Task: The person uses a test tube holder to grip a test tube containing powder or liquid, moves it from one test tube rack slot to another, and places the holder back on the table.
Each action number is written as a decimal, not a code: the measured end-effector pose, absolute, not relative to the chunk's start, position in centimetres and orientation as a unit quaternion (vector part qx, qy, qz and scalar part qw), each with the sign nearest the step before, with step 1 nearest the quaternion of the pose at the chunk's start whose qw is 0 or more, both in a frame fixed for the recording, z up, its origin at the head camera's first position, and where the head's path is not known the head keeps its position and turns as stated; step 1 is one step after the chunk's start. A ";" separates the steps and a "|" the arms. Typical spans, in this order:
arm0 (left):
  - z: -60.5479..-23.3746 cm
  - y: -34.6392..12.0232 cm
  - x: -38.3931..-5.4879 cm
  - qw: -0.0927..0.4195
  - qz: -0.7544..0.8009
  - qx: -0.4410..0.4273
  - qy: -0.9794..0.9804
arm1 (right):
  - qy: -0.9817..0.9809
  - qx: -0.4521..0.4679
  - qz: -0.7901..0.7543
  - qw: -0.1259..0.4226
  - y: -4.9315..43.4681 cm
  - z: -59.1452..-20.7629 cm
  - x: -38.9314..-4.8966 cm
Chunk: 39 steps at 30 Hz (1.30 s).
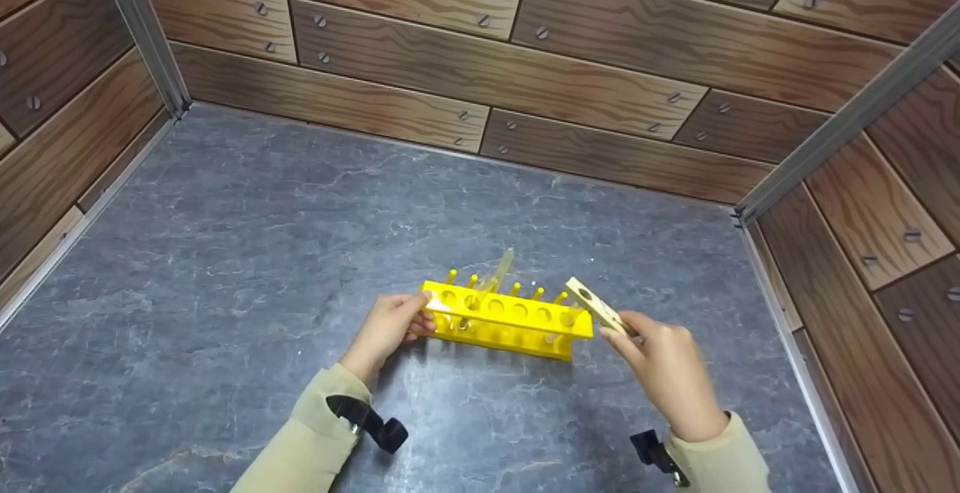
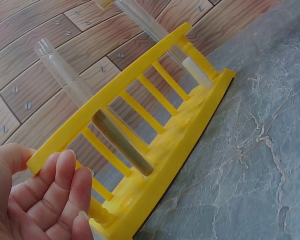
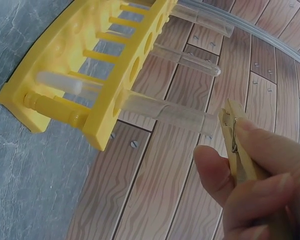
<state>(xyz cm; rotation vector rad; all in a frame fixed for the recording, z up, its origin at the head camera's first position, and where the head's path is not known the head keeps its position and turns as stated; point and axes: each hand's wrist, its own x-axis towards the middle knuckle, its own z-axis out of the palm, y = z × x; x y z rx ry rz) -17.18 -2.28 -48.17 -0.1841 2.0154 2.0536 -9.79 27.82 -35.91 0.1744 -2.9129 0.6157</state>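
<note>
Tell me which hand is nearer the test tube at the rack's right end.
Right. The right hand holds a wooden clamp beside that test tube; the left hand grips the yellow rack's far end.

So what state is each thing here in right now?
Yellow rack: upright on the grey table, holding glass tubes.
Glass tubes: slotted in the rack's holes, contents unclear.
Wooden clamp: held at the rack's right end.
Left hand: gripping the rack's left end.
Right hand: gripping the clamp.

Wooden clamp (image 3: 240,150) mostly hidden by right hand (image 3: 260,185).
</note>
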 end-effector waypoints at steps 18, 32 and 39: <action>-48.3 -2.5 -17.3 0.135 0.709 -0.068 0.689 | -0.971 0.072 0.208 0.091 26.7 -36.3 -10.1; -48.0 -2.2 -17.3 0.137 0.707 -0.063 0.691 | -0.971 0.063 0.219 0.070 26.0 -36.2 -10.2; -48.1 -2.3 -17.3 0.139 0.702 -0.062 0.696 | -0.971 0.071 0.215 0.074 25.5 -36.0 -10.5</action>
